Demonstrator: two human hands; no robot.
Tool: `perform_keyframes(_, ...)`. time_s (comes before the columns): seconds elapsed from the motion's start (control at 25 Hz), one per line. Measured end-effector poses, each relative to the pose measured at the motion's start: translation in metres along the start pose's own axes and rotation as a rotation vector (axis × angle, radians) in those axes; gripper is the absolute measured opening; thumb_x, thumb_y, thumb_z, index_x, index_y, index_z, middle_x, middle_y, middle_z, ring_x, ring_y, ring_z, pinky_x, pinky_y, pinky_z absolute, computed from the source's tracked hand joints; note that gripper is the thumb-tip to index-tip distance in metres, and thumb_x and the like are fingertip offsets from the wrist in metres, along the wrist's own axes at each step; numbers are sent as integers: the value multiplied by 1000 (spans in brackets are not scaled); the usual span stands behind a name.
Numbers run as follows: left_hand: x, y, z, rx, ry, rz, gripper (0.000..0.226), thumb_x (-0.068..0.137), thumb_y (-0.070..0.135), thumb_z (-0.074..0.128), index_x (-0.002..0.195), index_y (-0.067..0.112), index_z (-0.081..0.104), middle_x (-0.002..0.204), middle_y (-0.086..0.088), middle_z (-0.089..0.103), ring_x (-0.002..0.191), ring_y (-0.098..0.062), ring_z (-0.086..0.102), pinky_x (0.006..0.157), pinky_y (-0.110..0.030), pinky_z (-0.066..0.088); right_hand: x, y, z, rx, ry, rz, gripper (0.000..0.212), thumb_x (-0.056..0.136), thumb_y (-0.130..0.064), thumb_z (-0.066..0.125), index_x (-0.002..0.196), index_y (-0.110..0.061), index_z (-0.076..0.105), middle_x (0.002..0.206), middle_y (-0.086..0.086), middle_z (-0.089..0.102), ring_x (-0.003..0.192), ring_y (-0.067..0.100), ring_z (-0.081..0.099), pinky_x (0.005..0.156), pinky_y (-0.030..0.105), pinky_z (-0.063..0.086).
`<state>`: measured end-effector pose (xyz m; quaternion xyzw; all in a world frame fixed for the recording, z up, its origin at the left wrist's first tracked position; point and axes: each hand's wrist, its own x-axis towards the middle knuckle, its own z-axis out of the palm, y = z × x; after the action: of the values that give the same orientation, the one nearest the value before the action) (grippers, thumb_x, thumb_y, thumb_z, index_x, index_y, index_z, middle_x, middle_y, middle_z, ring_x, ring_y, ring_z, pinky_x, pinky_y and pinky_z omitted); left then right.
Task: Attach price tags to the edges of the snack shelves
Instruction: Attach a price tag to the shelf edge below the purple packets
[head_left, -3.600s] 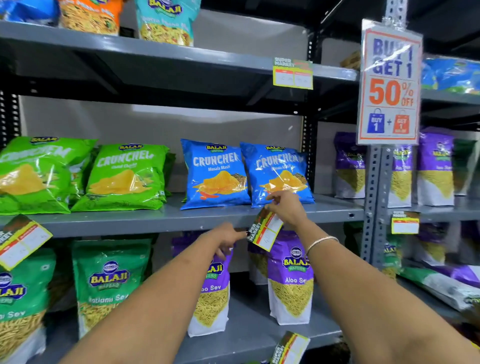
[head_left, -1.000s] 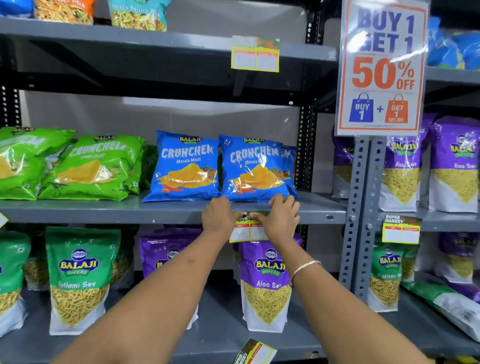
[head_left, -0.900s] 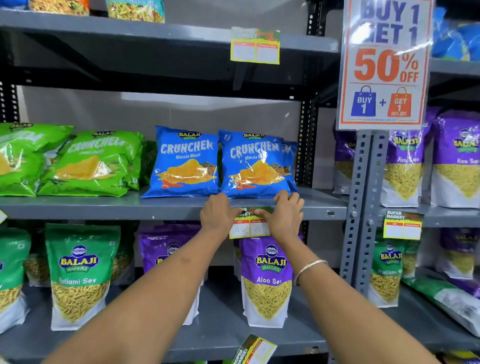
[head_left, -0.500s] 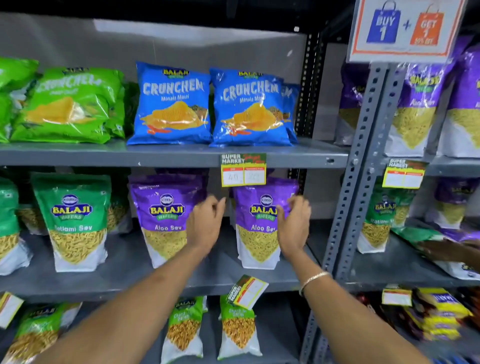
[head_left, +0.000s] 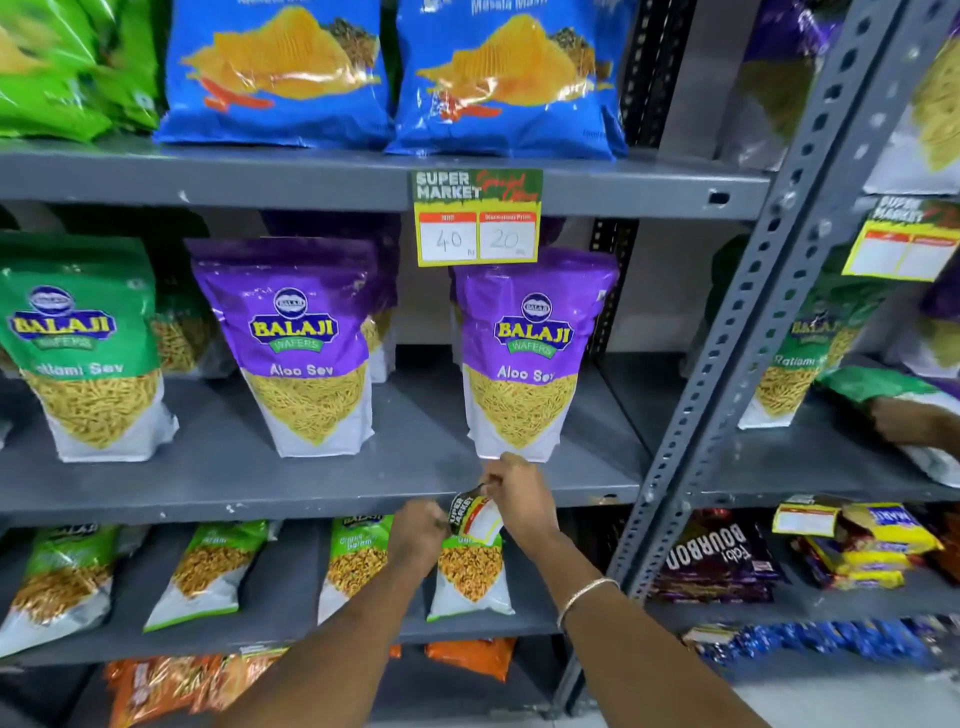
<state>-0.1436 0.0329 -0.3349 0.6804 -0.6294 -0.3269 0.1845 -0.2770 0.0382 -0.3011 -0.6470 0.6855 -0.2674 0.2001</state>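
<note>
A price tag (head_left: 477, 218) marked 40 and 20 hangs flat on the front edge of the shelf under the blue Crunchem bags (head_left: 275, 78). One shelf lower, a second price tag (head_left: 474, 515) sits crooked and curled at the grey shelf edge (head_left: 208, 506), below the purple Aloo Sev bags (head_left: 524, 358). My right hand (head_left: 519, 499) pinches this tag from the top and right. On the tag's left side, my left hand (head_left: 418, 532) has its fingers closed on the tag's edge. Part of the tag is hidden by my fingers.
A perforated grey upright (head_left: 737, 364) divides this bay from the right one, where another tag (head_left: 906, 244) hangs. Another person's hand (head_left: 909, 421) reaches in at the right edge. Green Ratlami Sev bags (head_left: 83, 343) stand left; biscuit packs (head_left: 722, 558) lie lower right.
Both hands left the upper tag, now fixed flat on its shelf edge, dropped one shelf and took hold of the crooked lower tag. The view tilted down and moved closer.
</note>
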Motion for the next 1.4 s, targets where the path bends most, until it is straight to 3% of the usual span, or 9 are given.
perform_keyframes(0.16, 0, 5, -1, 84, 72, 103, 31, 81, 2, 53, 56, 19, 57, 87, -15, 74, 87, -33, 69, 74, -37, 54, -21, 36, 3, 130, 173, 180, 23, 84, -2, 51, 64, -12, 58, 76, 10, 67, 74, 30, 61, 59, 33, 41)
perform_keyframes(0.32, 3, 24, 2, 271, 157, 189, 20, 90, 5, 46, 85, 6, 66, 95, -14, 72, 92, -36, 66, 75, -40, 52, -16, 46, 0, 65, 251, 233, 32, 85, -4, 54, 57, -14, 43, 72, 9, 59, 68, 29, 57, 50, 32, 32)
perform_keyframes(0.44, 5, 29, 1, 303, 160, 191, 21, 90, 4, 46, 85, 3, 66, 94, -16, 71, 91, -37, 66, 71, -39, 49, -7, 47, 2, 57, 266, 246, 30, 86, -5, 55, 60, -13, 41, 80, 17, 66, 72, 29, 59, 55, 28, 34)
perform_keyframes(0.64, 9, 26, -2, 307, 70, 224, 27, 83, -2, 46, 60, 11, 50, 71, -13, 55, 85, -41, 65, 61, -36, 39, -7, 52, -1, 36, 185, 172, 24, 85, -1, 53, 62, -8, 51, 77, 10, 55, 71, 28, 54, 59, 29, 35)
perform_keyframes(0.72, 10, 25, -3, 288, 61, 219, 29, 81, -4, 46, 57, 12, 48, 71, -13, 58, 85, -41, 65, 61, -35, 39, -8, 52, -1, 27, 186, 164, 24, 85, -1, 53, 62, -6, 52, 78, 10, 54, 73, 27, 54, 59, 30, 38)
perform_keyframes(0.88, 13, 31, -3, 286, 92, 193, 23, 85, -4, 44, 83, -3, 67, 95, -22, 70, 91, -40, 65, 74, -42, 53, -6, 49, 2, -43, 190, 184, 19, 87, -2, 49, 71, 3, 58, 87, 17, 57, 74, 33, 59, 57, 30, 37)
perform_keyframes(1.12, 14, 33, -2, 337, 87, 188, 20, 88, -4, 47, 90, -3, 67, 100, -22, 69, 95, -39, 66, 78, -44, 53, -5, 44, 4, -212, 185, 156, 28, 86, 6, 43, 61, -6, 37, 81, 8, 39, 68, 23, 40, 58, 31, 32)
perform_keyframes(1.24, 13, 34, -3, 355, 79, 181, 20, 89, -3, 47, 93, -3, 66, 103, -22, 69, 97, -38, 65, 80, -44, 53, -6, 44, 2, -239, 184, 145, 45, 85, 7, 44, 51, -12, 24, 81, 8, 38, 68, 23, 38, 59, 30, 31)
perform_keyframes(1.4, 10, 36, -3, 371, 71, 177, 20, 91, -2, 46, 95, -4, 65, 103, -23, 69, 96, -38, 65, 81, -43, 53, -4, 43, 1, -250, 186, 158, 47, 84, 8, 46, 50, -13, 22, 82, 9, 40, 68, 23, 40, 59, 31, 33)
